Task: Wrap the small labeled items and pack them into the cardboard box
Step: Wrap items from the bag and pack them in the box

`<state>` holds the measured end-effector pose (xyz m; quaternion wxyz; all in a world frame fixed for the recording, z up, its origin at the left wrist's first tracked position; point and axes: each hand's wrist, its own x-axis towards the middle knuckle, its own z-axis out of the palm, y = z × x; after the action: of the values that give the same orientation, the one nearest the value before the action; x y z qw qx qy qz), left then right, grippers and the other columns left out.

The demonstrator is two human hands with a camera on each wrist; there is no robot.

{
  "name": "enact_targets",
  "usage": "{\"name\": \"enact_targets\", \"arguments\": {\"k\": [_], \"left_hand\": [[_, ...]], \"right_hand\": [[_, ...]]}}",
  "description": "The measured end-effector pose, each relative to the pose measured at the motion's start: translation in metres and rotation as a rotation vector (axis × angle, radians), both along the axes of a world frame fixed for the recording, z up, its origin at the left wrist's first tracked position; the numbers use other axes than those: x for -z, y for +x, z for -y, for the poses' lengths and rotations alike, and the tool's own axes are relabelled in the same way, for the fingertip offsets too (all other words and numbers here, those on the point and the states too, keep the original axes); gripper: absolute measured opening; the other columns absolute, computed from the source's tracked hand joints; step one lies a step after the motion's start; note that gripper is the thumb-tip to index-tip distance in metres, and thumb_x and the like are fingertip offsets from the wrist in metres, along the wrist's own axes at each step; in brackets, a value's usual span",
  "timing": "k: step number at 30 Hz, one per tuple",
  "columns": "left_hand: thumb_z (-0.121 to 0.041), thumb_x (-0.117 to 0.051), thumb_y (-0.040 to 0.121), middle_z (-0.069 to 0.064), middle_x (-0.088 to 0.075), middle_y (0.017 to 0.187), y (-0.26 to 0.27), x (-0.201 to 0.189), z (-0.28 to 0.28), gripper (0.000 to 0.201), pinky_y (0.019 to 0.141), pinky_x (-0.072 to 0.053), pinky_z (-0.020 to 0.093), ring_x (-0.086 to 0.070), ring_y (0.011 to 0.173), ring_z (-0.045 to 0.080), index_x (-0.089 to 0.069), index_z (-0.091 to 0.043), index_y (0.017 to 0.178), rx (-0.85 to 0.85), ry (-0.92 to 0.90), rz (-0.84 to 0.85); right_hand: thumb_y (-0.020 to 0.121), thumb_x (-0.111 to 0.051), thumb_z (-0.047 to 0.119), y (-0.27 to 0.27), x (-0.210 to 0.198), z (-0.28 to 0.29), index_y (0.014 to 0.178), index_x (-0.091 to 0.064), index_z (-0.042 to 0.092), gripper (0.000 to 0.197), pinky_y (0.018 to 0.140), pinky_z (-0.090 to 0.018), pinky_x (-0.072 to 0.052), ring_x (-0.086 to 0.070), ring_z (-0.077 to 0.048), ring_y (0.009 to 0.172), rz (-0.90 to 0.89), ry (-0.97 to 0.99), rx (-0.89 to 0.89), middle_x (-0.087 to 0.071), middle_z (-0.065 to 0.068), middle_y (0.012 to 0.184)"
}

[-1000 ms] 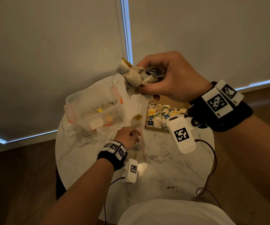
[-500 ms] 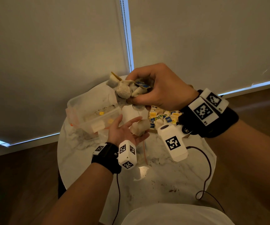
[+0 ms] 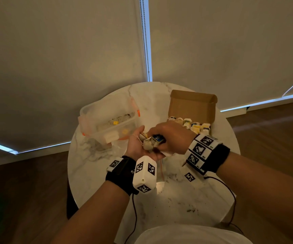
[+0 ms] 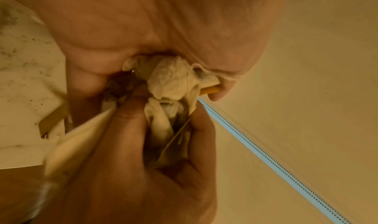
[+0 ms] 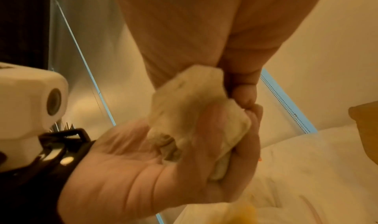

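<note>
A bundle of small labeled items point(image 3: 150, 143), crumpled pale pouches with strings and a blue tag, sits between both hands above the round marble table point(image 3: 182, 201). My left hand point(image 3: 141, 144) lies palm up under it. In the right wrist view the left hand point(image 5: 143, 162) has its fingers curled round the bundle point(image 5: 188, 98). My right hand point(image 3: 159, 142) grips the bundle from above. The left wrist view shows its thumb and fingers point(image 4: 131, 146) pinching the pouches point(image 4: 171, 78). Behind the hands, the open cardboard box point(image 3: 193, 106) holds rows of packed items point(image 3: 194, 125).
A clear plastic container point(image 3: 107, 118) with orange clips stands at the back left of the table, a few small pieces inside. Dark crumbs speckle the marble near me. Cables hang from both wrist units. Window blinds close off the far side.
My right hand has come down with the bundle from high up to just above the table. My left hand turned palm up, rose and closed under the bundle.
</note>
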<state>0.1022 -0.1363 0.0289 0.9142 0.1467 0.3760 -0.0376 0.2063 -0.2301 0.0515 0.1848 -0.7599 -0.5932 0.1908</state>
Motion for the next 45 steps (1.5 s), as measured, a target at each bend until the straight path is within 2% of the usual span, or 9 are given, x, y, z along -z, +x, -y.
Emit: {"name": "enact_targets", "arguments": {"k": [3, 8, 14, 20, 24, 29, 33, 37, 45], "left_hand": [[-0.052, -0.046, 0.091, 0.020, -0.074, 0.097, 0.002, 0.003, -0.002, 0.061, 0.100, -0.042, 0.052, -0.063, 0.100, 0.036, -0.077, 0.000, 0.081, -0.015, 0.043, -0.033], [-0.055, -0.042, 0.092, 0.015, -0.074, 0.090, 0.003, 0.003, -0.003, 0.062, 0.079, -0.049, 0.039, -0.070, 0.079, 0.029, -0.078, -0.006, 0.080, -0.037, 0.076, -0.033], [-0.059, -0.048, 0.090, 0.017, -0.072, 0.105, 0.002, 0.012, -0.009, 0.058, 0.081, -0.055, 0.046, -0.070, 0.090, 0.031, -0.070, -0.009, 0.110, -0.071, 0.154, -0.017], [-0.052, -0.060, 0.073, 0.014, -0.072, 0.105, -0.001, 0.010, -0.006, 0.055, 0.090, -0.052, 0.046, -0.071, 0.089, 0.027, -0.071, -0.010, 0.108, -0.026, 0.182, 0.054], [-0.051, -0.063, 0.071, 0.014, -0.070, 0.110, -0.002, 0.013, -0.006, 0.069, 0.073, -0.059, 0.042, -0.068, 0.094, 0.030, -0.063, -0.012, 0.128, -0.040, 0.185, 0.022], [-0.050, -0.066, 0.072, 0.013, -0.073, 0.096, -0.001, 0.016, -0.006, 0.047, 0.069, -0.056, 0.041, -0.068, 0.086, 0.030, -0.068, -0.017, 0.105, -0.084, 0.216, 0.023], [-0.041, -0.066, 0.072, 0.016, -0.071, 0.095, -0.002, 0.015, -0.007, 0.039, 0.064, -0.057, 0.040, -0.068, 0.081, 0.030, -0.068, -0.014, 0.100, -0.088, 0.214, 0.043], [-0.038, -0.061, 0.082, 0.013, -0.069, 0.099, -0.005, 0.016, -0.013, 0.028, 0.067, -0.057, 0.036, -0.068, 0.079, 0.029, -0.067, -0.016, 0.098, -0.080, 0.225, 0.019], [-0.041, -0.070, 0.072, 0.008, -0.071, 0.092, -0.011, 0.024, -0.021, 0.030, 0.054, -0.056, 0.029, -0.068, 0.074, 0.023, -0.065, -0.017, 0.089, -0.101, 0.288, -0.007]], "right_hand": [[0.074, -0.081, 0.030, 0.005, -0.004, 0.001, 0.119, -0.065, 0.022, 0.048, 0.078, -0.029, -0.048, -0.064, -0.018, 0.091, -0.058, -0.008, 0.005, -0.071, -0.001, 0.101], [0.069, -0.084, 0.040, 0.014, -0.017, 0.006, 0.131, -0.053, 0.025, 0.071, 0.087, -0.028, -0.051, -0.061, -0.013, 0.101, -0.223, -0.010, 0.062, -0.062, 0.002, 0.118], [0.085, -0.073, 0.025, 0.019, -0.009, 0.011, 0.119, -0.066, 0.026, 0.035, 0.081, -0.032, -0.057, -0.063, -0.008, 0.087, -0.266, 0.099, 0.141, -0.064, 0.007, 0.106], [0.082, -0.075, 0.021, 0.013, 0.001, 0.009, 0.113, -0.072, 0.028, 0.032, 0.078, -0.030, -0.056, -0.065, -0.007, 0.083, -0.228, 0.121, 0.195, -0.071, 0.006, 0.098], [0.089, -0.067, 0.018, 0.018, -0.003, 0.010, 0.103, -0.074, 0.019, 0.015, 0.074, -0.025, -0.056, -0.066, -0.003, 0.079, -0.293, 0.154, 0.341, -0.071, 0.010, 0.089], [0.091, -0.065, 0.016, 0.021, 0.000, 0.013, 0.096, -0.078, 0.016, 0.014, 0.072, -0.030, -0.058, -0.068, -0.008, 0.075, -0.466, 0.216, 0.464, -0.074, 0.003, 0.083], [0.091, -0.065, 0.018, 0.026, 0.000, 0.016, 0.091, -0.078, 0.025, 0.015, 0.079, -0.046, -0.056, -0.068, -0.029, 0.083, -0.657, 0.278, 0.549, -0.075, -0.002, 0.091], [0.093, -0.062, 0.012, 0.029, -0.011, 0.018, 0.096, -0.075, 0.013, 0.013, 0.077, -0.032, -0.057, -0.068, -0.021, 0.085, -0.906, 0.426, 0.634, -0.074, -0.010, 0.099], [0.092, -0.063, 0.010, 0.039, -0.015, 0.020, 0.093, -0.073, 0.012, 0.011, 0.077, -0.037, -0.059, -0.072, -0.027, 0.089, -0.818, 0.486, 0.667, -0.074, -0.012, 0.094]]}}
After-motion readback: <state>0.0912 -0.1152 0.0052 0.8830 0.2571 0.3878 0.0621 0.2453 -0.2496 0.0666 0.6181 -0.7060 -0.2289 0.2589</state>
